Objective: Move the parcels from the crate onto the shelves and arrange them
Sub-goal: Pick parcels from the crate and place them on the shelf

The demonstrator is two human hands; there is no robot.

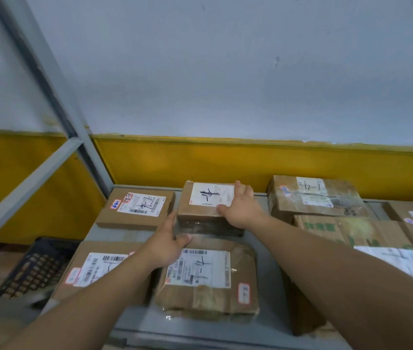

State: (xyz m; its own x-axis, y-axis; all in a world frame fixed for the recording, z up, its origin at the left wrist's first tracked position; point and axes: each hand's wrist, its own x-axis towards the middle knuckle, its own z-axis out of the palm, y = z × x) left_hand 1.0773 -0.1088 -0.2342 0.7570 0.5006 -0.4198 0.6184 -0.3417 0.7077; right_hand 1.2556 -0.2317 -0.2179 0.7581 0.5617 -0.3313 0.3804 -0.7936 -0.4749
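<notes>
A small brown parcel [200,210] with a white handwritten label sits at the back middle of the grey shelf [263,251]. My left hand [167,245] grips its near left corner, thumb along the front face. My right hand [242,209] lies on its top right, fingers over the far edge and thumb on the label. Other parcels lie around it: a flat box [137,208] to the left, a taped box [208,279] in front, another flat box [97,269] at the front left.
More parcels crowd the right: a taped carton [319,198] at the back and a green-printed box [346,231] nearer. A dark plastic crate [39,266] stands lower left, beyond the shelf's end. A grey upright post [56,79] rises at the left. The yellow and white wall is behind.
</notes>
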